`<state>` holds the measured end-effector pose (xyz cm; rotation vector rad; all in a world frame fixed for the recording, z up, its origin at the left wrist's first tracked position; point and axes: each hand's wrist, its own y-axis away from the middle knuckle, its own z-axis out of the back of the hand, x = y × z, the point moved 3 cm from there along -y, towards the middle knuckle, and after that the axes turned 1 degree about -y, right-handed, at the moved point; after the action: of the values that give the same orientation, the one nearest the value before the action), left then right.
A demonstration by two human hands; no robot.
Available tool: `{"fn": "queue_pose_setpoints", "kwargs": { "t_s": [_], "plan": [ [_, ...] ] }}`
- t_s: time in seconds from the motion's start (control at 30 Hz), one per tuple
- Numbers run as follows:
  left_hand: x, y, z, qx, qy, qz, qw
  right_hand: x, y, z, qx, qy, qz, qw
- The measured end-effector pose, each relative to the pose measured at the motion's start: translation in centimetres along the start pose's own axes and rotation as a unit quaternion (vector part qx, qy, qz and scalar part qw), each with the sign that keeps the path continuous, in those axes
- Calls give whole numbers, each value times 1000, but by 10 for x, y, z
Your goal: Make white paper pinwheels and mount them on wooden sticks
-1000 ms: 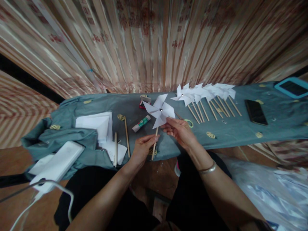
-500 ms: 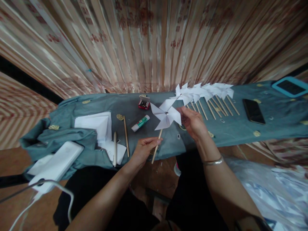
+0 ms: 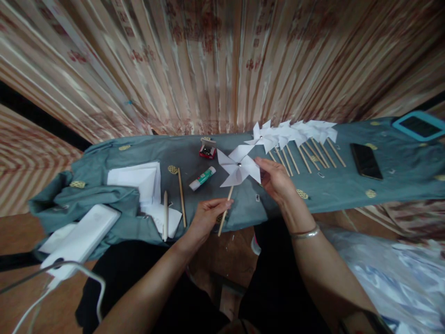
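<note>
My left hand (image 3: 207, 216) is closed round the wooden stick (image 3: 224, 215) of a white paper pinwheel (image 3: 238, 165) and holds it up over the grey-blue cloth (image 3: 330, 188). My right hand (image 3: 276, 180) touches the right blade of that pinwheel with its fingertips. Behind my right hand a row of several finished white pinwheels (image 3: 295, 132) on sticks lies on the cloth.
A glue stick (image 3: 202, 178), a small red box (image 3: 207, 150), two loose sticks (image 3: 181, 197) and white paper sheets (image 3: 137, 183) lie to the left. A black phone (image 3: 366, 160) and a blue-cased tablet (image 3: 418, 125) lie at the right. A white device with cable (image 3: 81, 239) sits at far left.
The held pinwheel moved a little to the right. My right hand shifted from under the blades, near the stick, up to the wheel's right blade.
</note>
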<state>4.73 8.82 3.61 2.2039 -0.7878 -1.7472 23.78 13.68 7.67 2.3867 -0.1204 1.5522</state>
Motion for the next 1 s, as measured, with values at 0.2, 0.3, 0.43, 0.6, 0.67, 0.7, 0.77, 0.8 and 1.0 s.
{"fn": "queue_pose_setpoints", "kwargs": {
  "t_s": [0.2,0.3,0.43,0.6,0.67,0.7,0.77,0.8,1.0],
  "plan": [
    [-2,-1,0,-7,19,-10,1000,-2,1,1,1,-2,-24,1000],
    [-3,-1,-1,-18,28,-15,999,-3,2,0,-5,3,-45,999],
    [-4,-2,-1,-27,25,-23,999,-4,4,-4,-3,5,-65,998],
    [-4,-3,0,-42,23,-33,998,-4,7,-10,-3,1,-82,997],
    [-3,-3,0,-44,21,-35,998,-4,8,-13,-4,1,-87,996],
    [-3,-4,0,-46,22,-37,998,-5,9,-14,-4,2,-91,996],
    [-4,-4,1,-51,24,-42,998,-5,9,-16,-1,3,-96,995],
    [-4,-4,1,-52,27,-45,997,-6,10,-16,1,3,-96,995],
    [-5,-2,0,-39,46,-40,997,-12,10,-18,14,4,-102,995]
  ]
}}
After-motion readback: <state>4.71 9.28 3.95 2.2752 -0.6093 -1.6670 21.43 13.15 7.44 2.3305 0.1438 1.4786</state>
